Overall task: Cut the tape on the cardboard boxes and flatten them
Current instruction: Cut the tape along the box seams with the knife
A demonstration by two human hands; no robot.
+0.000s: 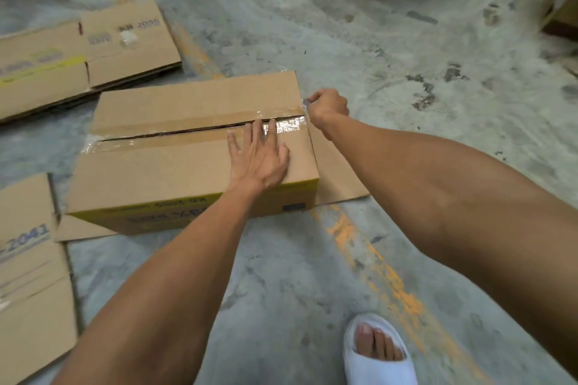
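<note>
Both arms reach forward, bare. The left hand (258,156) lies flat, palm down, fingers straight and slightly spread. The right hand (328,106) is farther out, wrist bent, fingers curled into a fist around a small grey tool (306,102).

Blade (305,102) hidden in right hand (328,106)
</note>
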